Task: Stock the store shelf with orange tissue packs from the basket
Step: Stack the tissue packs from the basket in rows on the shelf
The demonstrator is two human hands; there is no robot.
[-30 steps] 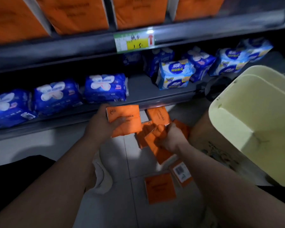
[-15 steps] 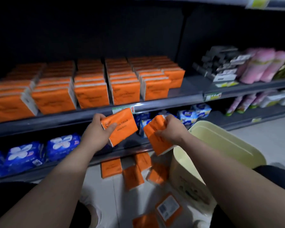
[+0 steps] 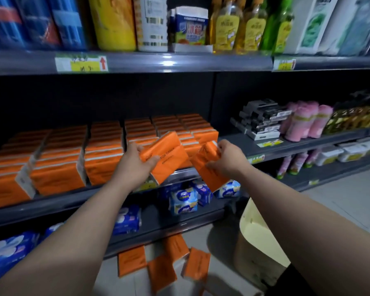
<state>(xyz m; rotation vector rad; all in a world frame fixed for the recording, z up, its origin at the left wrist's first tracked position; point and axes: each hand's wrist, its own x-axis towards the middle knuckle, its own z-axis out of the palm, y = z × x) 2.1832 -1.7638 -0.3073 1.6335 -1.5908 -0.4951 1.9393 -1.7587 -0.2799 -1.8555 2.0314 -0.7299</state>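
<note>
1. Floor, nearest me: several loose orange packs (image 3: pixel 132 261) lie scattered flat, just L of the cream basket (image 3: pixel 254 248) standing at my R.
2. L hand (image 3: pixel 135 165) clasps one orange pack (image 3: pixel 169 157), thumb on its printed face. Pack is tilted, long axis rising to the R.
3. R hand (image 3: pixel 231 161) pinches a second pack (image 3: pixel 205 169) near its upper end. It hangs tilted, lower end dipping below the shelf's front edge. Both packs are in the air, close together, neither set down yet.
4. Beyond the hands: shelf (image 3: pixel 229 139) w/ stocked rows (image 3: pixel 103 165) of the same packs on edge, faces fwd. Bare shelf shows just R of the last row.
5. My read: target lies ahead of both grips. R hand is nearer the bare strip; L pack overlaps the front of the R-most rows. Each pack prob. needs turning square, face fwd, before sliding in.
6. Farthest: bottles (image 3: pixel 239 24) etc. on the top shelf, blurred.
</note>
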